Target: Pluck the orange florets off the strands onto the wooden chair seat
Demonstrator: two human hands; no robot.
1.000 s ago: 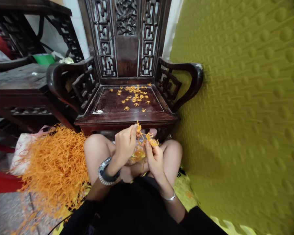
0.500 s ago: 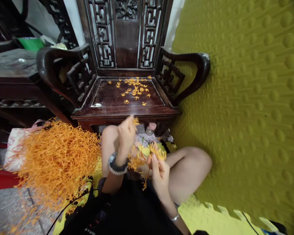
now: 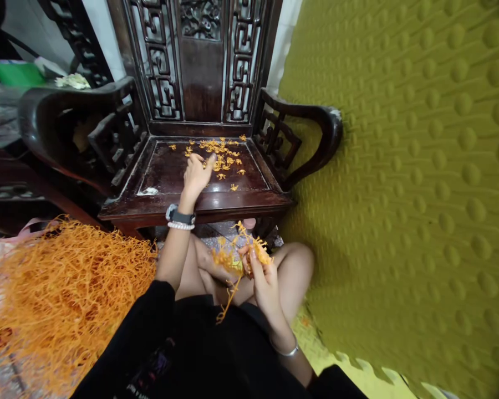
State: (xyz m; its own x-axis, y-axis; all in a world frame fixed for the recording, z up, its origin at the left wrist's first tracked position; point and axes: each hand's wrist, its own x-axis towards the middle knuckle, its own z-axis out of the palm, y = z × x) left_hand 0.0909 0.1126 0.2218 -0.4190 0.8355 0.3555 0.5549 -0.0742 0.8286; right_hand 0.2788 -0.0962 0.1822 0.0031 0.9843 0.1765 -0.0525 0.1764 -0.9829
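On the chair seat (image 3: 166, 174), the left hand (image 3: 196, 173) is stretched out among the small orange knots (image 3: 222, 155) scattered there, its fingertips drawn together at one; whether it is gripped cannot be told. Above the lap, a tuft of orange strands (image 3: 255, 249) is pinched between the fingers of the right hand (image 3: 263, 277). A heap of orange strips (image 3: 62, 293) is seen at left, a yellow mat (image 3: 399, 166) at right

A home room used for handcraft: a carved dark wooden armchair (image 3: 199, 111) fills the top centre, a yellow-green foam mat (image 3: 399, 194) covers the right, and a heap of orange strands (image 3: 62, 288) lies on the floor at lower left.
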